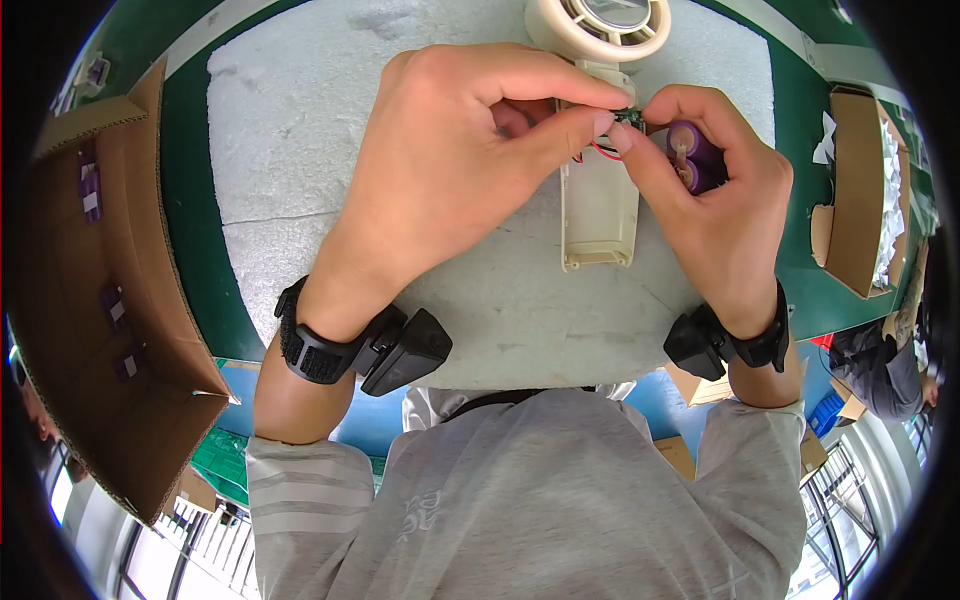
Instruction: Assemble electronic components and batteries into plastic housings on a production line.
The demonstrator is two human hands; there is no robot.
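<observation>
A cream handheld fan (648, 40) lies with its round grille at the far end and its handle shell (598, 222) open toward me. Over the upper part of that shell, my left hand (425, 165) pinches a small green circuit board (630, 117) between thumb and forefinger. My right hand (735, 195) has its thumb and forefinger at the board's other side. Two purple cylindrical battery cells (706, 158) are tucked in the curled fingers of that same hand. A thin red wire (606, 153) loops below the fingertips. Fingers partly hide the board.
The work lies on a white foam mat (290, 150) atop a green table (190, 190). An open cardboard box (150, 300) at left holds a few purple cells. Another box (850, 190), at right, contains white pieces. A person in dark clothing (875, 370) is at far right.
</observation>
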